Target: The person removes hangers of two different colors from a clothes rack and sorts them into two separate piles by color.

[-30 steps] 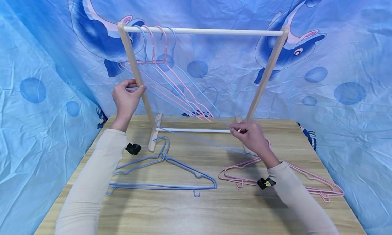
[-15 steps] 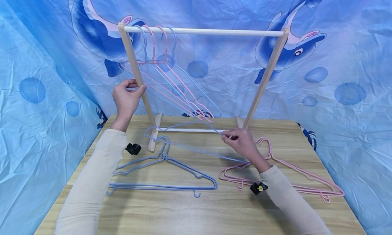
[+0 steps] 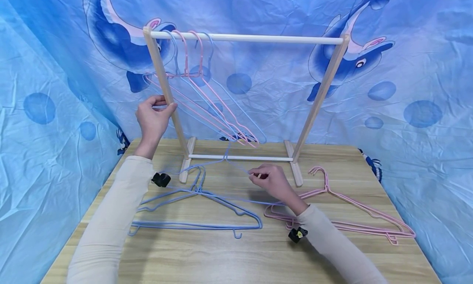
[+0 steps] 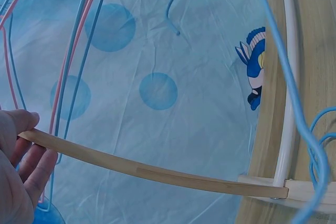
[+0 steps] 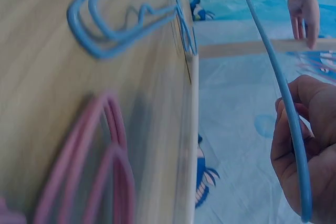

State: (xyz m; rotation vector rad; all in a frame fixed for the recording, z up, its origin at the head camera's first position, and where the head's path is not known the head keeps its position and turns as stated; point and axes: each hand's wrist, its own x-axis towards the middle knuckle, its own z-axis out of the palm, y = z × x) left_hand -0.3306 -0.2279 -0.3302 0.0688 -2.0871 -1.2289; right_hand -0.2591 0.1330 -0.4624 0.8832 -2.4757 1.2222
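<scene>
In the head view, my right hand (image 3: 275, 183) pinches the shoulder of a blue clothes hanger (image 3: 255, 201) held above the table, its hook pointing towards the rack. The right wrist view shows thumb and fingers around that blue hanger (image 5: 278, 72). My left hand (image 3: 153, 115) grips the left wooden post (image 3: 179, 132) of a small clothes rack, thumb on one side and fingers on the other. Two pink hangers (image 3: 201, 58) and two blue hangers (image 3: 211, 56) hang at the left end of the rack's white top rail (image 3: 273, 38).
Blue hangers (image 3: 199, 225) lie stacked at front left, partly below the held one. Pink hangers (image 3: 327, 181) lie stacked at right, partly behind my right forearm. The rack's lower white bar (image 3: 258, 158) and feet stand at the table's back, before a blue dolphin-print curtain (image 3: 421, 70).
My right hand has moved left, down and nearer with the blue hanger, whose hook has swung away from the hanging ones. The left hand stays on the post.
</scene>
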